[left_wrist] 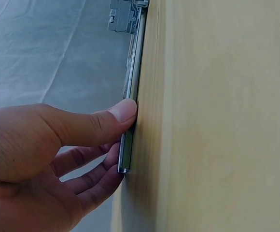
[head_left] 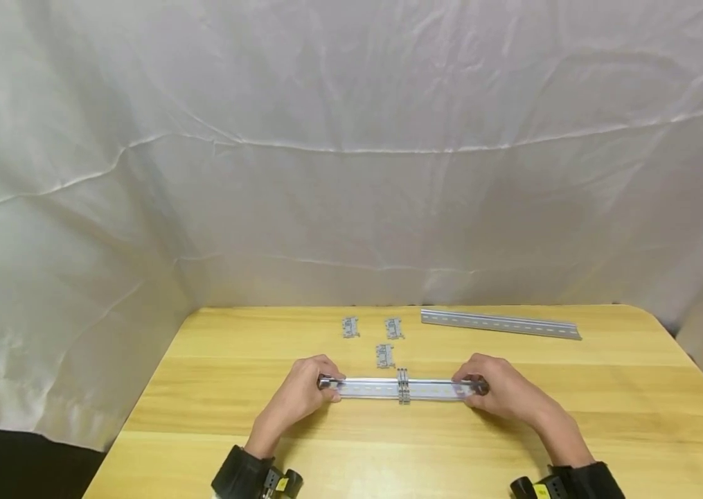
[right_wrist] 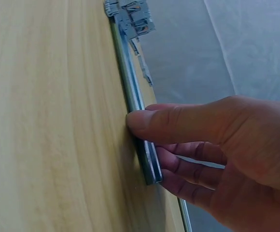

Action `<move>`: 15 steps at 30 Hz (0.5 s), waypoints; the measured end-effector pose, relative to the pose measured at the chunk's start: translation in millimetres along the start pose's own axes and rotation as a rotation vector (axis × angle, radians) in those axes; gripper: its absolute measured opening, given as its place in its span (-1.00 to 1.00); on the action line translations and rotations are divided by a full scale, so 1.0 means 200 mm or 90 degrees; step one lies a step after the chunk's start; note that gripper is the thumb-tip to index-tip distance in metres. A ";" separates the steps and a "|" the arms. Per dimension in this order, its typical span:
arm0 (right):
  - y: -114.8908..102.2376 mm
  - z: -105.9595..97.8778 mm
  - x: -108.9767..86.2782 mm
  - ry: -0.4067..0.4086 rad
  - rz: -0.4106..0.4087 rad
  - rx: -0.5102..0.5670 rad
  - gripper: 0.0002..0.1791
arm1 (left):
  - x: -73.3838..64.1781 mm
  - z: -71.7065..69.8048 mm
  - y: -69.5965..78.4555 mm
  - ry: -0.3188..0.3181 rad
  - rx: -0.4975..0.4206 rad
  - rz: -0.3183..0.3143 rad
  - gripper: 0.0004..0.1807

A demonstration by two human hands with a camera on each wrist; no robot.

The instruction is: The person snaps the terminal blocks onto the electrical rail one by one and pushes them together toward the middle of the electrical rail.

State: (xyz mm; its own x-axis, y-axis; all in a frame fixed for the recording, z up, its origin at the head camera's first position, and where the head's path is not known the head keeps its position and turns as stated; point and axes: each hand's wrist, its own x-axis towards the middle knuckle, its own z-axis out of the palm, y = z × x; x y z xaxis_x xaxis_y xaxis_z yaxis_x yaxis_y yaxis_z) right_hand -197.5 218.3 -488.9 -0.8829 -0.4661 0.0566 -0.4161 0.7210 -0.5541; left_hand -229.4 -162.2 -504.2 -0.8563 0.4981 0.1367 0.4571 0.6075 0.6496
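A slotted metal DIN rail [head_left: 368,388] lies crosswise at the table's front middle. Grey terminal blocks [head_left: 403,386] sit side by side across it, near its centre; in the left wrist view the blocks [left_wrist: 123,15] stand up from the rail. My left hand [head_left: 307,384] grips the rail's left end, thumb on the near edge and fingers at the far edge. At the other end my right hand [head_left: 497,388] holds the rail the same way, as the right wrist view shows with the thumb across the rail [right_wrist: 130,82].
Three loose grey terminal blocks lie beyond the rail: a left block [head_left: 350,327], a right block [head_left: 394,328] and a nearer block [head_left: 385,355]. A second DIN rail [head_left: 501,324] lies at the back right of the wooden table [head_left: 233,409]. Pale cloth [head_left: 339,208] hangs behind.
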 end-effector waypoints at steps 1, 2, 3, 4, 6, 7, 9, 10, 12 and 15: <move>0.00 0.00 0.00 0.003 -0.001 -0.001 -0.68 | 0.00 0.00 0.00 0.000 0.001 -0.002 -0.72; 0.00 0.00 0.00 0.006 -0.003 -0.001 -0.68 | 0.00 -0.01 0.00 0.001 0.002 -0.004 -0.73; 0.00 0.00 0.01 0.009 -0.006 -0.001 -0.68 | 0.00 -0.01 0.00 0.003 0.005 -0.005 -0.73; 0.00 0.00 0.02 0.012 -0.008 -0.003 -0.68 | 0.01 -0.02 0.00 0.004 0.007 -0.007 -0.73; -0.01 0.00 0.03 0.016 -0.010 -0.005 -0.69 | 0.01 -0.03 -0.01 0.006 0.014 -0.006 -0.74; -0.01 0.00 0.03 0.017 -0.010 -0.006 -0.69 | 0.02 -0.03 -0.01 0.006 0.016 -0.006 -0.74; -0.01 0.00 0.04 0.019 -0.009 -0.010 -0.69 | 0.02 -0.04 -0.02 0.006 0.020 -0.001 -0.74; -0.01 0.01 0.05 0.020 -0.011 -0.010 -0.69 | 0.03 -0.04 -0.03 0.007 0.021 0.001 -0.74; -0.01 0.01 0.06 0.019 -0.017 -0.013 -0.70 | 0.03 -0.04 -0.04 0.007 0.023 0.003 -0.73; 0.00 0.01 0.08 0.018 -0.023 -0.017 -0.70 | 0.04 -0.04 -0.05 0.008 0.023 0.005 -0.73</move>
State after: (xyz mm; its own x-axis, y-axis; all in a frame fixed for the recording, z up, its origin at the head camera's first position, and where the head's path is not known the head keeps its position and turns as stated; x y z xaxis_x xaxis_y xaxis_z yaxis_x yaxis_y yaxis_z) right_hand -210.0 209.3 -490.0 -0.8728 -0.4779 0.0996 -0.4532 0.7176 -0.5288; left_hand -242.4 -169.7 -502.9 -0.8559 0.4946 0.1513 0.4714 0.6256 0.6216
